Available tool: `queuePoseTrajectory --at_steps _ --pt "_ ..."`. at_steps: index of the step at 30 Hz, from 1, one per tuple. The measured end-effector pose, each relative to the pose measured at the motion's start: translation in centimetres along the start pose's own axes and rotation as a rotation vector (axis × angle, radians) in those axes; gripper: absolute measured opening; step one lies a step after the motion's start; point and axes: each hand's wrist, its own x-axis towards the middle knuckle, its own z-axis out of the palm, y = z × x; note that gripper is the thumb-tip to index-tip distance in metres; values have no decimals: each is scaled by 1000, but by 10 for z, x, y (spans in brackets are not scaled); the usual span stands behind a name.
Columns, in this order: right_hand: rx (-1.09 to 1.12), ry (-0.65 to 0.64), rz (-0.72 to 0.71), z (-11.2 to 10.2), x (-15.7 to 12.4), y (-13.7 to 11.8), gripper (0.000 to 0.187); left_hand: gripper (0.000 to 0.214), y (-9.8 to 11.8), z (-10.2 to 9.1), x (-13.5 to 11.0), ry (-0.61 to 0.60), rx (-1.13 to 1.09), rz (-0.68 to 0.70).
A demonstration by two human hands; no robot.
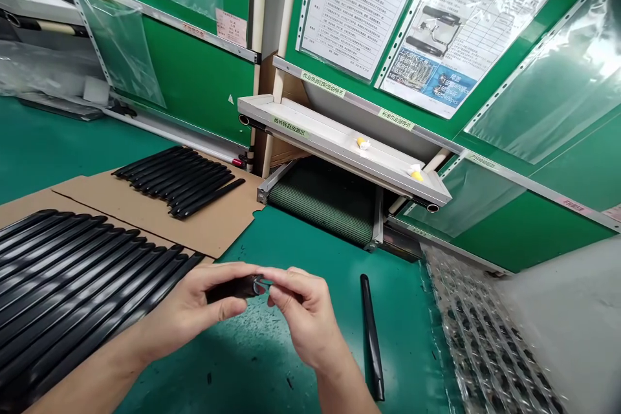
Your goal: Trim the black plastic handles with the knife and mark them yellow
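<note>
Between the thumb and fingers of my left hand (194,307) is a dark, glossy plastic part (233,288), pointing right, its far side covered by the fingers. My right hand (303,310) meets its right end, thumb and index finger pinched together. At those fingertips shows a small, thin, pale-edged piece (264,284), too small to name. To the right, a single long black plastic strip (371,336) lies on the green tabletop (407,310). Several similar long black strips (97,278) lie side by side at the left, behind my left forearm.
More black strips (179,178) lie on a cardboard sheet (213,233). A conveyor belt (325,200) runs beneath a white shelf (334,142) that holds two small yellow-and-white bits. Clear plastic trays (485,336) with dark parts stand at right. Green panels (194,77) close the back.
</note>
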Motion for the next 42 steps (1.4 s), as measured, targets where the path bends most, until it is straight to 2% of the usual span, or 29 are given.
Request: queuePoseTrajectory --at_steps 5,9,13,19,24,27,30,32,34,37,39,42 --pt "-144 155 -19 11 1 4 29 23 7 16 3 160 40 88" --pt "-65 276 27 18 0 10 30 22 12 22 10 353 119 159" --pt "16 214 129 26 -5 11 34 25 9 23 12 450 226 325" --pt "96 177 191 32 -3 8 38 51 7 18 9 518 590 560" --pt "146 147 202 29 -2 6 37 60 8 12 8 514 707 650" --pt "32 176 147 26 -2 6 32 59 10 11 9 471 643 630" --pt "-285 272 56 20 0 9 34 50 13 13 9 361 471 561" --pt "-417 354 28 15 2 9 37 39 14 14 10 257 342 460" --pt "-420 378 -4 11 2 8 38 30 13 13 11 166 228 297" --pt "-372 253 -86 10 0 2 34 29 7 12 13 79 86 89" --pt "-389 162 -148 13 -1 1 38 34 5 11 14 11 47 38" --pt "-451 126 -248 17 -1 3 34 48 3 14 15 -69 51 2"
